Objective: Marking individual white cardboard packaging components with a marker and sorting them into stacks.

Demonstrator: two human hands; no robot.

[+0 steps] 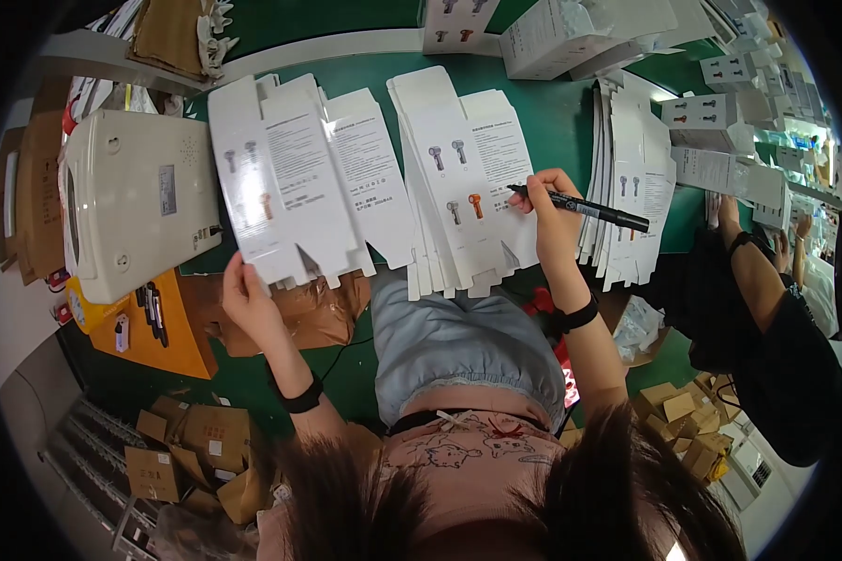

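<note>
In my right hand point(556, 217) is a black marker pen point(601, 210), uncapped, its tip pointing left over the printed lower part of a flat white carton point(458, 178). That carton tops a fanned stack in the middle and carries pictures of small handheld devices in grey and orange. My left hand point(245, 294) pinches the lower left corner of another flat carton point(281, 178), the top one of the stack on the left. Part of a second carton point(370, 168) shows beneath its right side. Whether the pen tip touches the carton, I cannot tell.
A third stack of flat cartons point(631, 187) lies to the right. Beyond the left stack stands a cream machine point(140, 206), with pens point(152, 313) on an orange surface below it. Folded boxes point(552, 42) stand at the back. Another person's arm point(753, 271) reaches in at right.
</note>
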